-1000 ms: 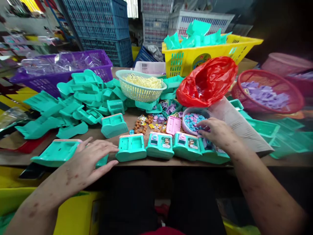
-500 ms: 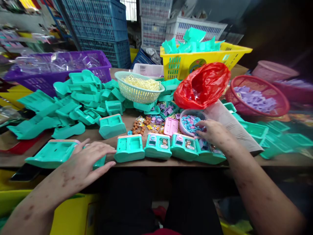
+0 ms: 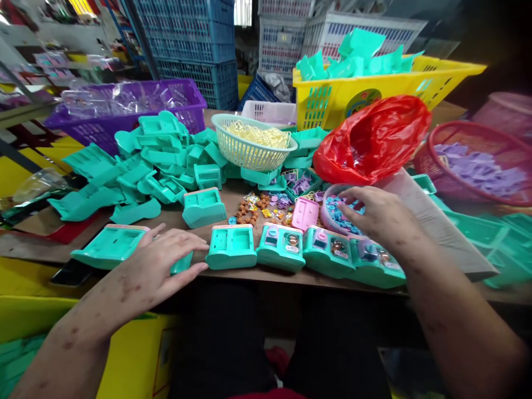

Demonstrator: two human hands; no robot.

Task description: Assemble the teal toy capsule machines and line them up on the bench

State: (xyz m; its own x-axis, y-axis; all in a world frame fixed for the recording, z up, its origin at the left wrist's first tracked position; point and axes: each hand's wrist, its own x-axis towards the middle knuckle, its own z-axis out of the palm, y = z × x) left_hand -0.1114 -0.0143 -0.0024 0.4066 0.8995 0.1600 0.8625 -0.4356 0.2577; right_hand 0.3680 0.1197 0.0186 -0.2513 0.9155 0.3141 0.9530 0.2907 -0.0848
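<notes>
Glossy shells (image 3: 231, 248), round tub (image 3: 323, 213)

Boxy teal plastic shells line the table (image 3: 172, 214) edge, near the translucent tub of small blue pieces (image 3: 344, 223). The left hand (image 3: 168, 259) spreads loosely over 1 shell; the right hand (image 3: 380, 217) half-curls at the tub, grip unclear.

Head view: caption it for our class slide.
Right hand at a tub of small parts, left hand over a teal case.

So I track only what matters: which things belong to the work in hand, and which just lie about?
Likely in the work: row of green cases; tub by the right hand; brown pieces; pink panel.
Apparently just lying about: blue crates; white crates; dark slab.
</notes>
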